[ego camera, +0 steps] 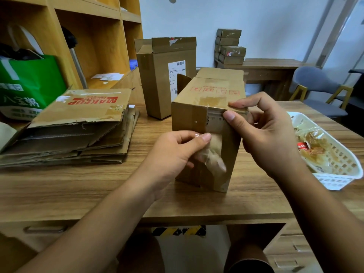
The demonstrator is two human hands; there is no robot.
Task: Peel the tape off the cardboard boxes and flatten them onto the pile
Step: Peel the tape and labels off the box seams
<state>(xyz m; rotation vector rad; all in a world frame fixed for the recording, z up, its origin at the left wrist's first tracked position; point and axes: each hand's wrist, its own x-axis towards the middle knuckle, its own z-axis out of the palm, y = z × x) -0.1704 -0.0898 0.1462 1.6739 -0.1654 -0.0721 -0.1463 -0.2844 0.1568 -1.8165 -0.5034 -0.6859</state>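
A long brown cardboard box [214,89] with red print lies on the wooden desk [78,194], its near end facing me. Clear tape [213,154] hangs half peeled from that end face. My left hand [173,152] pinches the loose tape between thumb and forefinger. My right hand [262,133] grips the box's upper right corner, thumb on the end face and forefinger on top. A pile of flattened boxes [74,131], the top one printed MAKEUP, lies at the left of the desk.
A taller open box [163,75] with a shipping label stands behind. A white plastic basket [338,166] holding crumpled tape sits at the right. A green bag [29,83] and wooden shelves are at the left; small stacked boxes [230,46] and a grey chair [319,85] stand farther back.
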